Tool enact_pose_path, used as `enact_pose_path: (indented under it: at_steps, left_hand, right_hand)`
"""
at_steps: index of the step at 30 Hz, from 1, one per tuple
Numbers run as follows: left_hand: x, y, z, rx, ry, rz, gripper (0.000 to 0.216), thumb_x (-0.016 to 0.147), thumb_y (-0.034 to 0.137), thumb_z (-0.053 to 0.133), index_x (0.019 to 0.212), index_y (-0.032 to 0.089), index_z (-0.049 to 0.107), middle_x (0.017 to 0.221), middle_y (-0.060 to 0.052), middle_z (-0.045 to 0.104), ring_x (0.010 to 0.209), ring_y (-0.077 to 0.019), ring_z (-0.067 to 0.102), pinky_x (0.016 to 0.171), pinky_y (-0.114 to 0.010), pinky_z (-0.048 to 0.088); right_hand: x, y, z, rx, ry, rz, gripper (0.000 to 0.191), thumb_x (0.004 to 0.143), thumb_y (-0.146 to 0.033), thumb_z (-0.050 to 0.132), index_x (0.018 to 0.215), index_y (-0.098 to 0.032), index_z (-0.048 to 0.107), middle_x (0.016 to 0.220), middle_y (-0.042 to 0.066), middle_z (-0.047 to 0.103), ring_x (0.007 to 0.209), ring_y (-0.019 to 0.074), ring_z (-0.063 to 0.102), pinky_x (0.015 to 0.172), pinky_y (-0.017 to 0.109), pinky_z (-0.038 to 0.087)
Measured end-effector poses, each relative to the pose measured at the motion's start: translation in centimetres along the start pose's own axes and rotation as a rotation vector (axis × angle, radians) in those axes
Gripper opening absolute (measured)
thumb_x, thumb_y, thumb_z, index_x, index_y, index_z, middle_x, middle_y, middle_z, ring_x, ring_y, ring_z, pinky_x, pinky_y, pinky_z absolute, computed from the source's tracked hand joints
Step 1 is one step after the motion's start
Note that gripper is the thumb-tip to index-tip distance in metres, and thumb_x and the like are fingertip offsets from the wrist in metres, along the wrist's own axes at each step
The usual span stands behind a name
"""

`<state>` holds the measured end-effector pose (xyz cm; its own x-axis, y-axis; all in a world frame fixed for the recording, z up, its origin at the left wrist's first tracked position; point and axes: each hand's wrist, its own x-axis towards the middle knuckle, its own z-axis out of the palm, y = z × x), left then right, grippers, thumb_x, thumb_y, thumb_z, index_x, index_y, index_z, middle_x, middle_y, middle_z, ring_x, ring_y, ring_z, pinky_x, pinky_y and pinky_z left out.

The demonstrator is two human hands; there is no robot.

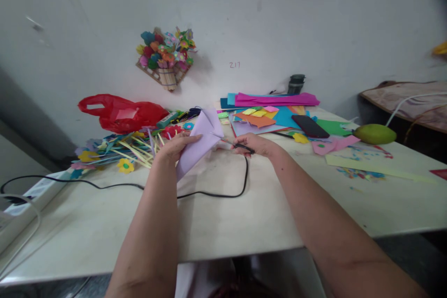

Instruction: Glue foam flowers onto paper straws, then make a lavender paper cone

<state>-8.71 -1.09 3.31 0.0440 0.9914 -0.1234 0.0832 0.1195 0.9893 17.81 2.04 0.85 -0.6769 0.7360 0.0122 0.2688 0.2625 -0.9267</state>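
Note:
A sheet of lilac paper [195, 149] is gripped at its left side by my left hand [177, 145], thumb on top. It stands tilted above the table, its upper part parted by a cut or fold. My right hand [254, 143] is closed round the dark handles of a pair of scissors [244, 147]. Their blades point left and reach the paper's right edge. Just left of my left hand lie paper flowers on pale stems, among them a yellow flower [125, 165].
A red plastic bag [122, 114] stands at the back left. Coloured paper sheets [258, 121], a phone [310, 126] and a green oval object [375, 134] lie to the right. A black cable [209, 194] crosses the table [237, 228]. A flower bouquet [167, 56] hangs on the wall.

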Motion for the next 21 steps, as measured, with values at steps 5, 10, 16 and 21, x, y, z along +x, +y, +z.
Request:
enact_pose_path:
  at_steps: [5,10,16,21]
  left_hand:
    - [-0.26,0.11,0.22,0.025,-0.03,0.013,0.047,0.051,0.036,0.078,0.09,0.014,0.065,0.076,-0.007,0.068,0.064,-0.0184,0.062,0.062,-0.029,0.048]
    - [-0.23,0.12,0.4,0.065,-0.003,0.008,0.046,0.051,0.036,0.077,0.09,0.014,0.065,0.077,-0.008,0.068,0.067,-0.0207,0.062,0.062,-0.03,0.047]
    - [0.16,-0.05,0.65,0.141,-0.072,0.062,0.04,0.054,0.039,0.075,0.083,0.013,0.066,0.076,-0.008,0.067,0.061,-0.0182,0.06,0.058,-0.028,0.046]
    - [0.2,-0.09,0.78,0.114,-0.102,0.038,0.037,0.054,0.037,0.075,0.081,0.014,0.066,0.073,-0.007,0.066,0.059,-0.0171,0.059,0.058,-0.028,0.045]
  right_hand:
    - [-0.11,-0.14,0.14,-0.011,-0.001,0.013,0.029,0.065,-0.038,0.066,0.079,-0.014,0.061,0.054,-0.006,0.046,0.042,0.0044,0.038,0.042,0.02,0.033]
    - [-0.21,-0.28,0.22,-0.026,-0.015,0.024,0.03,0.066,-0.041,0.066,0.079,-0.015,0.06,0.053,-0.006,0.046,0.043,0.0051,0.04,0.042,0.02,0.033]
    - [-0.18,-0.64,0.47,-0.04,-0.009,0.068,0.029,0.068,-0.043,0.065,0.077,-0.016,0.059,0.051,-0.005,0.048,0.041,0.0054,0.041,0.041,0.019,0.033]
    - [-0.16,-0.65,0.64,-0.016,0.009,0.055,0.029,0.067,-0.043,0.065,0.074,-0.016,0.058,0.051,-0.006,0.046,0.042,0.0048,0.04,0.041,0.019,0.032]
